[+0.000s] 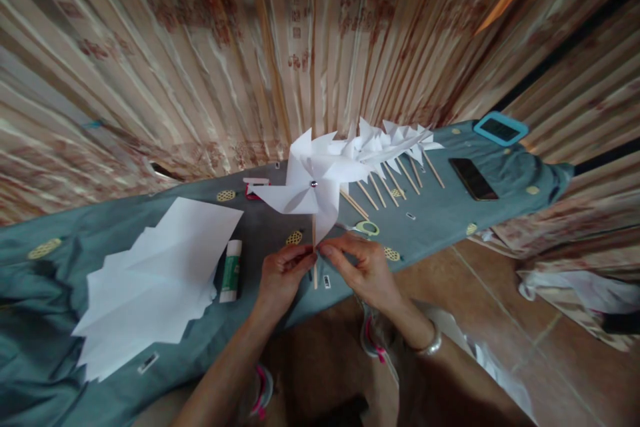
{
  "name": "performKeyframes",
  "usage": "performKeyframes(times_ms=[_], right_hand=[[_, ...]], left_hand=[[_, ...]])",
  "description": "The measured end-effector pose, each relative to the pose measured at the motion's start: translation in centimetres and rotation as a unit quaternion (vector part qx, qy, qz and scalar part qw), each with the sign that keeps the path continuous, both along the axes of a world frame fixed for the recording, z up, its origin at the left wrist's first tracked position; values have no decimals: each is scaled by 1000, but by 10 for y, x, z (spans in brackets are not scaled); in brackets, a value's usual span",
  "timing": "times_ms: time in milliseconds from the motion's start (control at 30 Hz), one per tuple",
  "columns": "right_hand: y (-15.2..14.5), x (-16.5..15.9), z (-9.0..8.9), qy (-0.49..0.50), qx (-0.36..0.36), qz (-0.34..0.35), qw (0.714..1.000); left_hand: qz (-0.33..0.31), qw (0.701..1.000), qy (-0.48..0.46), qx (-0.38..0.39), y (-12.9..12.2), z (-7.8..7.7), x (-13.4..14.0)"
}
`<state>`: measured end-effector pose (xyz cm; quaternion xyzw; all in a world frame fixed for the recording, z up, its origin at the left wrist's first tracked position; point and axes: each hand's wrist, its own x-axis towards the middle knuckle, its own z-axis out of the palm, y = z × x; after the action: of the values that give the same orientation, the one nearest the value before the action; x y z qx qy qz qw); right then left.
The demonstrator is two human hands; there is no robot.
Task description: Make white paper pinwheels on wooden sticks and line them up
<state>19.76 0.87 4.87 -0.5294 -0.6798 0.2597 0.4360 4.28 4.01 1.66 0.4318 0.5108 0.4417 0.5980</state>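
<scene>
A white paper pinwheel (pixel 326 199) with a shiny round pin at its centre stands on a thin wooden stick (pixel 315 277). My left hand (pixel 285 277) pinches that stick below the blades. My right hand (pixel 363 265) is closed at the stick's right side, thumb and fingers together at the tip of the lowest blade; the exact contact is partly hidden. Behind and to the right lies a row of finished-looking paper pinwheels (pixel 385 147), their sticks pointing toward me. Scissors (pixel 367 227) with pale green handles lie just beyond my right hand.
Left on the grey-green cloth (pixel 30 280) is a fanned stack of white paper sheets (pixel 155 280), beside a green-and-white glue stick (pixel 231 271). A red-and-white object (pixel 257 188) sits behind the pinwheel. At right are a dark phone (pixel 473 179) and a blue-framed device (pixel 501 129). A curtain (pixel 250 47) hangs behind.
</scene>
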Motion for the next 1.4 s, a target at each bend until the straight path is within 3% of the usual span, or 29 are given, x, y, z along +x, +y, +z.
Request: performKeyframes(times_ms=[167, 300, 500, 800, 1067, 1400], right_hand=[[2, 1, -4, 8, -56, -45, 997], [2, -4, -10, -13, -120, -18, 993], [2, -18, -25, 54, -189, -22, 980], [23, 1, -29, 85, -174, -44, 980], [46, 43, -28, -41, -164, -56, 984], [56, 50, -34, -118, -169, -89, 974]], left_hand=[[8, 999, -25, -24, 2, -2, 1], [31, 998, -47, -42, 4, -2, 1], [78, 988, -113, -66, 8, -1, 1], [68, 986, -131, -82, 7, 2, 3], [66, 990, -100, -70, 4, 4, -2], [58, 994, -82, -51, 1, 0, -6]])
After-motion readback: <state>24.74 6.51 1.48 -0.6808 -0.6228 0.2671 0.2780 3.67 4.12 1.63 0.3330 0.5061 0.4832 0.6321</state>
